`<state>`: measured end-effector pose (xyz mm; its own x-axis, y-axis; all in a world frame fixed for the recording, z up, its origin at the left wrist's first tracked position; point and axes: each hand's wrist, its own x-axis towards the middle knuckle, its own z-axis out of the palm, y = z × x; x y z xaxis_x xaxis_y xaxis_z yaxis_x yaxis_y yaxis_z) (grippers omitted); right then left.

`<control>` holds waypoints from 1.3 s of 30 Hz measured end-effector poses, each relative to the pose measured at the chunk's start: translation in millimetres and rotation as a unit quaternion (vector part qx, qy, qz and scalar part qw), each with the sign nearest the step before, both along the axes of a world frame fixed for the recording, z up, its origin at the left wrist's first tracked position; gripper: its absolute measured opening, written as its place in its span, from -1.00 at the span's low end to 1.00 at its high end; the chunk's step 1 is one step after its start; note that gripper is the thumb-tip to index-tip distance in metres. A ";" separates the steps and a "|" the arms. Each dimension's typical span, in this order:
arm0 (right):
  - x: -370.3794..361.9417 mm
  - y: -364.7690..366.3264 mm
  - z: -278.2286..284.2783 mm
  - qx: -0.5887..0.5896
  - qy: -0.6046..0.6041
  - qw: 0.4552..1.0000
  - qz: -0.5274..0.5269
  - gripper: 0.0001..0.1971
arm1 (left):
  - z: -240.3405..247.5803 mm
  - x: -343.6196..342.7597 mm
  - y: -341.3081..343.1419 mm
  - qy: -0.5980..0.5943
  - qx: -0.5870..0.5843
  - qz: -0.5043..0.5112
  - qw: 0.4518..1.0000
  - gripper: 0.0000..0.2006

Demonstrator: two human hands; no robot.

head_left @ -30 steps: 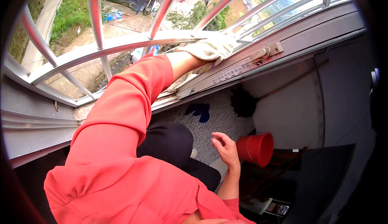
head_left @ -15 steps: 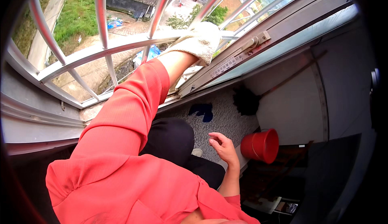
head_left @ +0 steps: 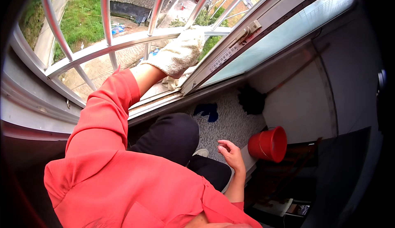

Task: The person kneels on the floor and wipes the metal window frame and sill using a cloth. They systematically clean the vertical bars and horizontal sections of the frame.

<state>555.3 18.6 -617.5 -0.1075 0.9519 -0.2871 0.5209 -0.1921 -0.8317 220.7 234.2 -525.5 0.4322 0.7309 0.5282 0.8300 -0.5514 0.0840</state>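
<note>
A beige textured cloth cover [head_left: 181, 53], like a mitt or a wrapped rag, encloses my left hand [head_left: 187, 47] beyond the wrist. That hand reaches across the window opening and rests against the curved white rail [head_left: 135, 38] of the window bars. Its fingers are hidden inside the cover, so their grip cannot be made out. Pale crumpled cloth [head_left: 170, 83] shows below the wrist, by the window track. My bare right hand [head_left: 231, 154] hovers over the floor beside the red bucket [head_left: 269, 144], fingers loosely curved and apart, holding nothing.
To the right stands the sliding window frame [head_left: 234, 47] with its latch [head_left: 249, 29]. Metal bars [head_left: 106, 14] cross the opening, with a road and roofs far below. A dark-headed broom [head_left: 250, 99] leans at the wall; a dark blue cloth [head_left: 207, 112] lies on the speckled floor.
My left hand in its cloth cover has shifted left and slightly down along the rail, its elbow drawn back. The view has turned a little. My right hand stays empty, slightly lower.
</note>
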 end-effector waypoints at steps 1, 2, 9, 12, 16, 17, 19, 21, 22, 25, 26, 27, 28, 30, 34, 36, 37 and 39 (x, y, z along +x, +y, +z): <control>2.8 -2.8 -1.1 -0.003 0.008 1.000 -0.006 -0.79 | 3.9 -3.7 -11.8 0.022 -0.002 -0.006 1.000 -0.52; 4.6 -4.7 -2.3 -0.005 0.006 1.000 -0.008 -0.79 | 4.2 -7.8 -24.9 0.041 -0.008 -0.014 0.999 -0.52; 21.3 -7.4 -13.4 -0.008 0.033 0.999 -0.039 -0.77 | 10.9 -1.1 -58.6 0.051 0.043 -0.023 0.998 -0.72; 13.3 0.3 -14.3 -0.009 0.052 0.998 -0.022 -0.77 | 38.1 -15.9 -41.7 0.071 0.004 0.079 0.994 -0.78; 9.5 1.6 -17.0 -0.003 0.030 1.000 -0.004 -0.77 | -3.8 -44.3 37.7 -0.088 -0.004 0.060 0.994 -0.81; 12.1 -2.3 -22.4 -0.013 0.022 1.000 -0.006 -0.76 | 2.5 -45.7 43.8 -0.128 -0.113 -0.016 0.985 -0.82; 13.2 -0.9 -33.6 -0.017 0.025 1.000 0.000 -0.76 | 5.3 -48.4 49.3 -0.177 -0.238 -0.101 0.950 -0.77; 9.4 -0.8 -34.9 -0.024 0.021 0.999 0.012 -0.76 | -4.2 -44.3 42.0 -0.057 -0.114 0.024 0.992 -0.78; 6.8 -0.6 -31.8 -0.023 0.024 0.999 0.013 -0.75 | -6.4 -41.6 35.0 0.003 -0.044 0.085 0.995 -0.79; 5.9 -3.9 -34.7 -0.014 0.048 0.999 -0.002 -0.76 | -7.1 -25.5 3.6 0.000 0.035 0.090 0.995 -0.81; 9.5 -5.8 -40.4 -0.011 0.051 0.999 -0.009 -0.76 | 7.5 -14.9 -17.4 -0.017 0.020 0.077 0.997 -0.79; 12.3 -7.1 -46.4 -0.027 0.062 0.998 -0.009 -0.76 | -0.9 -19.1 -20.8 0.028 0.065 0.064 0.995 -0.78; 18.2 -11.1 -55.2 -0.047 0.071 0.996 -0.013 -0.76 | -6.4 -22.6 -27.1 0.023 0.068 0.037 0.997 -0.77; 24.6 -15.0 -75.0 -0.076 0.110 0.991 -0.030 -0.76 | -4.3 -26.5 -38.4 -0.016 0.059 -0.022 0.998 -0.72; 24.4 -23.3 -113.3 -0.124 0.194 0.968 -0.102 -0.76 | 28.5 13.7 -40.8 -0.053 0.069 -0.098 0.991 -0.56; 15.6 -23.5 -132.3 -0.137 0.204 0.964 -0.100 -0.77 | 46.4 18.9 -5.1 0.097 0.086 -0.045 0.991 -0.56; 14.5 -26.7 -141.0 -0.136 0.188 0.967 -0.107 -0.77 | 46.7 28.2 22.2 0.163 0.094 -0.038 0.981 -0.54; 10.4 -28.2 -156.0 -0.109 0.155 0.981 -0.048 -0.77 | 17.9 17.7 105.6 0.132 -0.132 0.005 0.982 -0.59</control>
